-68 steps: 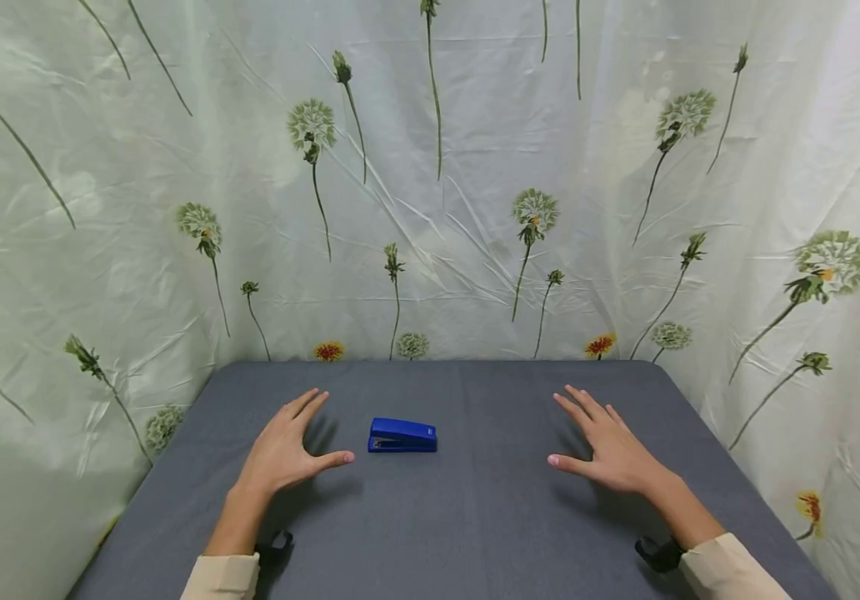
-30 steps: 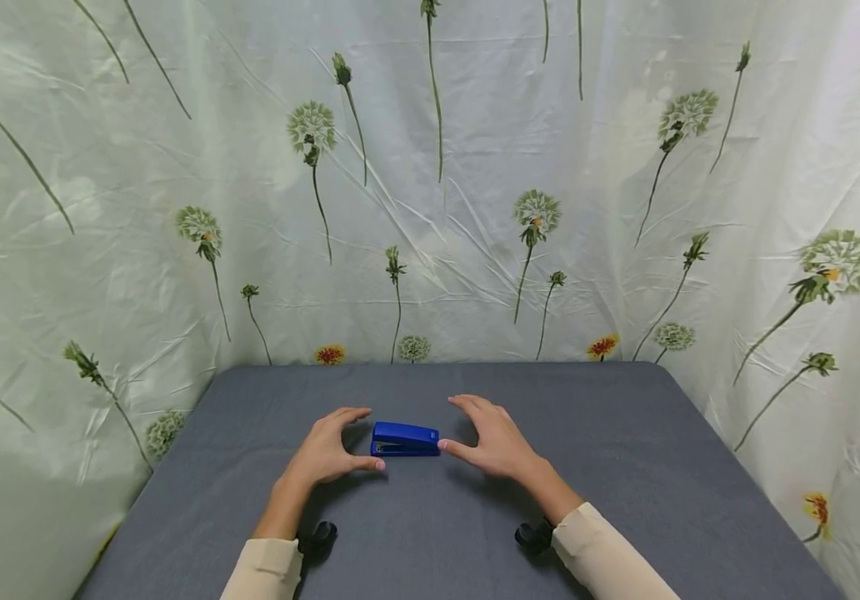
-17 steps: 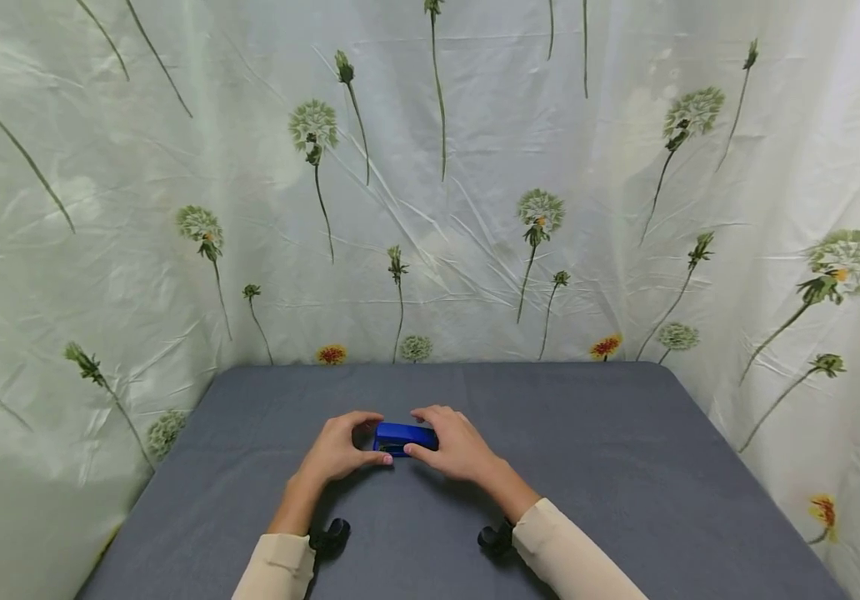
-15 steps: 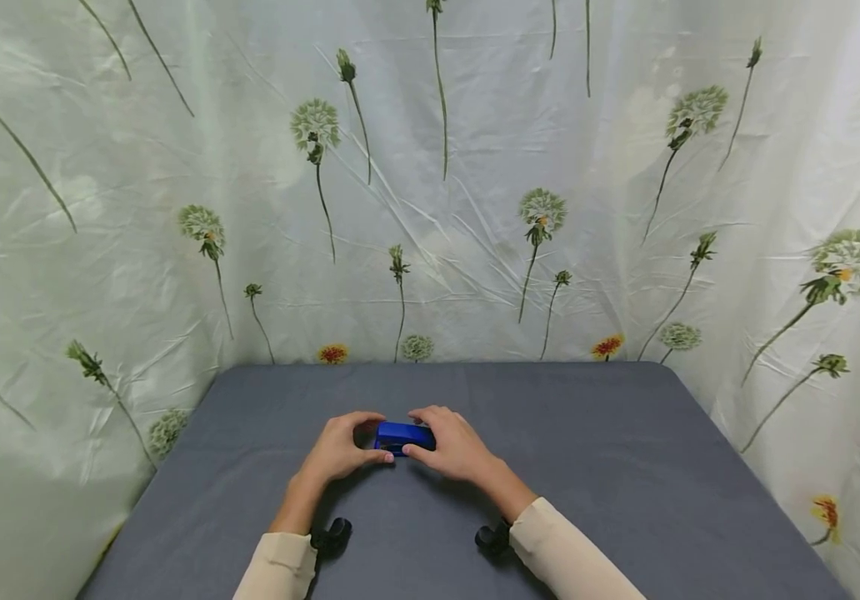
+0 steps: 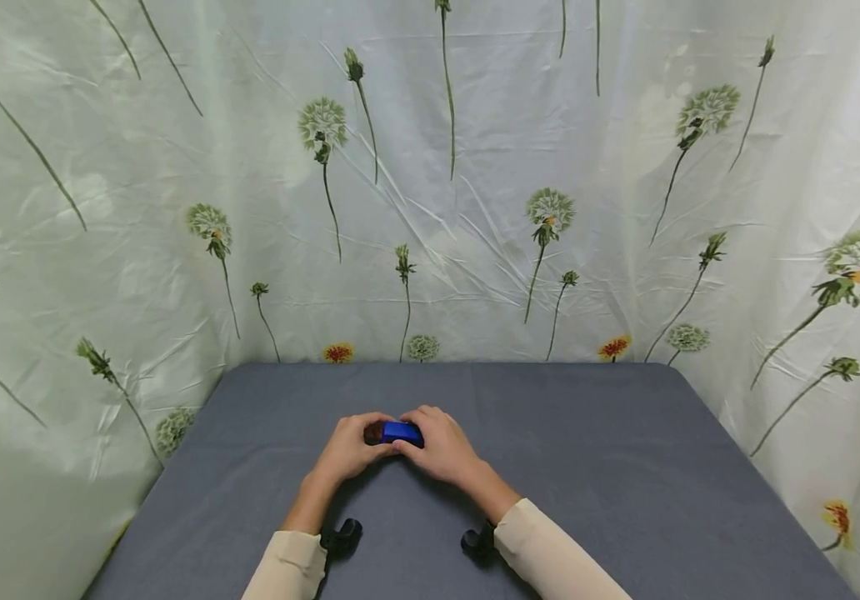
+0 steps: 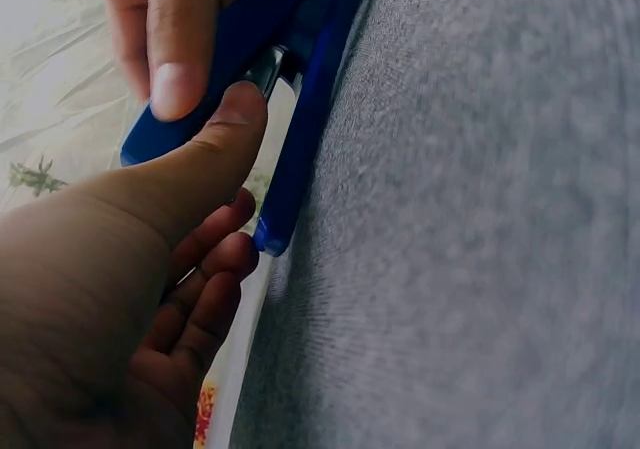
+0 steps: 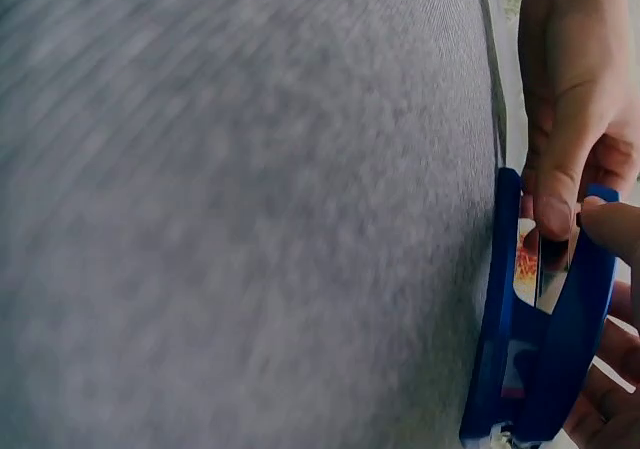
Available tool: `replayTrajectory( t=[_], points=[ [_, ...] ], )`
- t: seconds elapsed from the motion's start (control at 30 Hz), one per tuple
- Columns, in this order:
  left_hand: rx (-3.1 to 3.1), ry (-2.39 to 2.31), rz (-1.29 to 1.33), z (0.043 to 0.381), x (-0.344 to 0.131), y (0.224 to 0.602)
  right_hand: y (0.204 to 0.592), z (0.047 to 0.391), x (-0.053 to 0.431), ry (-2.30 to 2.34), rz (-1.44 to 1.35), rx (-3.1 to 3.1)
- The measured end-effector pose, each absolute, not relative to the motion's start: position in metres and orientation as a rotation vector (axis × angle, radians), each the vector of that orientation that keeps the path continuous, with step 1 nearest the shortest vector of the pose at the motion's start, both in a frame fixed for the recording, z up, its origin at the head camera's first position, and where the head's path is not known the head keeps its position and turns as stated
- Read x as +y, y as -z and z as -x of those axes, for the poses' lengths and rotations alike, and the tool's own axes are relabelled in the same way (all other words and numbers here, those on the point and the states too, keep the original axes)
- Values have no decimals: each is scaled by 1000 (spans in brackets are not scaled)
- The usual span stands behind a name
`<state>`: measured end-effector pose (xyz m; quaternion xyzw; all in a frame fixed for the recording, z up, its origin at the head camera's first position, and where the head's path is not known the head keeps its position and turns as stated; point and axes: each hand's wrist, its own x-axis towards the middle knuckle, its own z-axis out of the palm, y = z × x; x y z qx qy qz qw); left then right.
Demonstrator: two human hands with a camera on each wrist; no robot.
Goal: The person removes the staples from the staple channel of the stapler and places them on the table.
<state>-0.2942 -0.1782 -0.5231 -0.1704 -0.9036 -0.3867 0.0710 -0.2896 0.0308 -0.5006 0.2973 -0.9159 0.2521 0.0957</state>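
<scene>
we find the stapler (image 5: 402, 432) on the table (image 5: 587, 467), its cover (image 7: 575, 319) raised from its base (image 7: 495, 319). the right hand (image 5: 441, 443) grips the cover; the left hand (image 5: 349, 452), as far as we can tell, pinches the metal rail (image 6: 266, 69).

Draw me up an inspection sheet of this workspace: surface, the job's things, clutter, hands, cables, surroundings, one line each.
Surface: table covered in grey cloth.
Job's things: one blue stapler, spread open, with its silver magazine showing between cover and base.
Clutter: nothing seen.
Hands: left hand grips the stapler's open end, thumb at the magazine; right hand holds the cover.
Cables: nothing seen.
Surroundings: pale curtain printed with dandelions, behind the table and along both sides.
</scene>
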Motion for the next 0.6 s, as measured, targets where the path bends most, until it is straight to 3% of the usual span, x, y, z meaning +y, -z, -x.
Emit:
replayTrajectory(
  t=[0.6],
  points=[
    [-2695,1185,458,292,-177,524,484,286,38,-860,-844,-2680]
  ],
)
